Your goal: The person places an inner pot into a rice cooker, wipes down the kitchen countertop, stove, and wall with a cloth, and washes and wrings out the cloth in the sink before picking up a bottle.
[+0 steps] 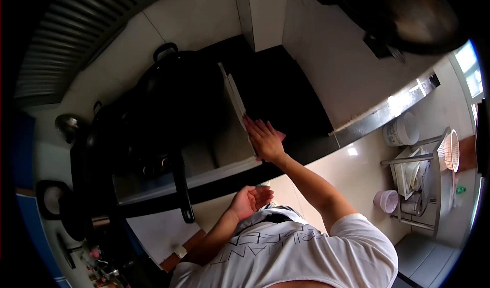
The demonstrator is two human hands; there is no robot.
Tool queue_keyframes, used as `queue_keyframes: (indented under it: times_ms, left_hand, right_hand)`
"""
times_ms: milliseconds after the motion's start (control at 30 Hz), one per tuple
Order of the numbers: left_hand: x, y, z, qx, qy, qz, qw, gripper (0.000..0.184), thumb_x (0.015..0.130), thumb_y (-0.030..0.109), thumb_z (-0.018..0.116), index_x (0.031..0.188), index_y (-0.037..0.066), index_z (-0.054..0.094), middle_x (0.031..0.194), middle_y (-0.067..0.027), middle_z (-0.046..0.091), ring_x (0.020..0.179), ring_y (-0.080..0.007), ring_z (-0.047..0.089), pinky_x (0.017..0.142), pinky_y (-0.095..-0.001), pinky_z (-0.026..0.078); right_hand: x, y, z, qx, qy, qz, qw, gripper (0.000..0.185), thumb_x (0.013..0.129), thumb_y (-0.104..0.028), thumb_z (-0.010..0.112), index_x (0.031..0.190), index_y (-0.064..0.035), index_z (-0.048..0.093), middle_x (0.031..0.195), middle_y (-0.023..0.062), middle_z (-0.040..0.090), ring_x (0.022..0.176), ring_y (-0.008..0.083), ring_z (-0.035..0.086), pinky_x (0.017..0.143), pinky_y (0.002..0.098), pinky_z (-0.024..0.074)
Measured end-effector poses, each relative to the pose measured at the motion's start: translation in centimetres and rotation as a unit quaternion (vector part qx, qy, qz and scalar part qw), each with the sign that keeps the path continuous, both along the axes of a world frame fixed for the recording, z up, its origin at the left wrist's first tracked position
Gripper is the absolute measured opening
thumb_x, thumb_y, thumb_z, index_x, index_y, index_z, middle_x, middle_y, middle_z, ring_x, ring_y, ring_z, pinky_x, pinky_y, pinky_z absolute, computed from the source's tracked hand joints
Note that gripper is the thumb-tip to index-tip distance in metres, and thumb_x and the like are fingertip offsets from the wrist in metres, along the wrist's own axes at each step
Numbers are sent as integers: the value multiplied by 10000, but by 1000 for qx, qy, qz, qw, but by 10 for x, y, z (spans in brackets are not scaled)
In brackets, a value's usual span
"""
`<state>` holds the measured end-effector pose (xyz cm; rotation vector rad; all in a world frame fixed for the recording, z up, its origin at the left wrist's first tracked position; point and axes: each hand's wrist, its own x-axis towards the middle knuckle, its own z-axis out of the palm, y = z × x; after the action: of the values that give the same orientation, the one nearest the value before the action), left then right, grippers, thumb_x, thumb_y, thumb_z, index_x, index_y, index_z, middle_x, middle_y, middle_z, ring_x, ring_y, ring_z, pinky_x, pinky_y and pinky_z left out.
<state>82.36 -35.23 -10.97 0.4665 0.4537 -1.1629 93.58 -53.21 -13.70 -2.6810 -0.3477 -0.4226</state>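
Note:
My right hand (pixel 265 141) lies palm down with its fingers stretched, pressing a small pink cloth (pixel 281 135) on the black countertop (pixel 286 89). Only bits of the cloth show around the hand. The fingertips are by the pale right-hand border of the stove (pixel 224 140). Close to my waist, in front of the white shirt, my left hand (pixel 249 201) is turned palm up. Its fingers are loosely extended and nothing lies in it. A large dark wok (pixel 173 94) sits on the stove, and a black pan handle (pixel 182 191) sticks out over the front edge.
A metal ladle (pixel 70 127) is at the left. At upper right, a wall (pixel 326 58) rises beside the counter, with another dark pan (pixel 418 17) above. A rack (pixel 436 181), a white bucket (pixel 402 129) and a pink bin (pixel 386 201) stand along the right side.

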Motion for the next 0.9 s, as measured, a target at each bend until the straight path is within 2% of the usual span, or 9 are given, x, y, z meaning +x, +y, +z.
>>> queue_keyframes:
  times_ms: [100, 167, 267, 300, 400, 500, 600, 733, 900]
  left_hand:
    - [9, 0, -9, -66, 47, 31, 996, 462, 862, 264, 329, 1142, -60, 504, 1121, -197, 562, 1049, -288, 546, 943, -383, 411]
    - [15, -1, -8, -90, 72, 53, 992, 459, 867, 264, 342, 1145, -63, 501, 1117, -205, 560, 1045, -300, 546, 943, -390, 414]
    - [28, -1, -6, -107, 71, 75, 989, 452, 872, 266, 355, 1138, -66, 507, 1114, -208, 560, 1045, -299, 546, 935, -388, 423]
    - [30, -2, -3, -74, 57, 85, 992, 443, 877, 270, 368, 1125, -65, 517, 1103, -211, 565, 1036, -299, 552, 918, -385, 438]
    - [39, -3, 7, -38, 55, 101, 993, 426, 895, 282, 374, 1084, -60, 544, 1058, -204, 587, 977, -294, 583, 860, -376, 482]
    - [39, -5, 2, -57, 40, 104, 992, 427, 897, 280, 371, 1096, -58, 538, 1059, -204, 587, 992, -295, 578, 867, -377, 479]
    - [31, -13, -1, -53, 39, 111, 992, 430, 874, 246, 356, 1127, -62, 516, 1068, -199, 584, 1003, -296, 571, 880, -369, 472]
    - [15, -29, -3, -54, 57, 115, 990, 429, 873, 246, 351, 1128, -55, 518, 1071, -197, 584, 1003, -295, 571, 882, -368, 470]
    - [3, -50, -5, -55, 46, 83, 994, 433, 874, 260, 347, 1117, -49, 527, 1062, -181, 594, 993, -277, 578, 868, -355, 476]
  right_hand:
    - [65, 6, 18, -4, 4, -12, 1000, 519, 865, -248, 437, 1351, -143, 290, 1371, 61, 343, 1241, 282, 337, 1032, 475, 229]
    - [108, 7, 6, -27, -2, -30, 999, 521, 856, -239, 439, 1348, -142, 298, 1378, 43, 334, 1237, 278, 340, 1030, 482, 230]
    - [159, -2, -9, -62, -8, -67, 996, 523, 844, -228, 445, 1344, -154, 312, 1380, 17, 332, 1235, 266, 339, 1025, 498, 232]
    - [170, -6, -12, -72, -10, -86, 994, 523, 840, -226, 449, 1343, -166, 318, 1376, 7, 339, 1238, 258, 335, 1022, 508, 232]
    - [186, -43, -17, -75, -25, -102, 992, 516, 830, -231, 464, 1330, -190, 342, 1360, -5, 358, 1237, 248, 336, 1015, 518, 238]
    - [177, -98, -4, -67, -15, -155, 986, 470, 818, -214, 488, 1282, -192, 420, 1315, 8, 417, 1208, 259, 374, 1004, 539, 243]
    - [161, -114, -25, -50, -52, -185, 980, 437, 769, -123, 522, 1203, -172, 507, 1256, 20, 480, 1173, 282, 415, 997, 502, 282]
    - [78, -83, -15, 111, -56, 34, 992, 455, 647, 8, 557, 1076, -142, 576, 1212, 39, 519, 1159, 299, 439, 979, 406, 339]
    - [-22, -62, 6, 146, 37, 174, 973, 406, 602, -3, 575, 990, -122, 606, 1168, 55, 544, 1165, 282, 441, 982, 421, 340]
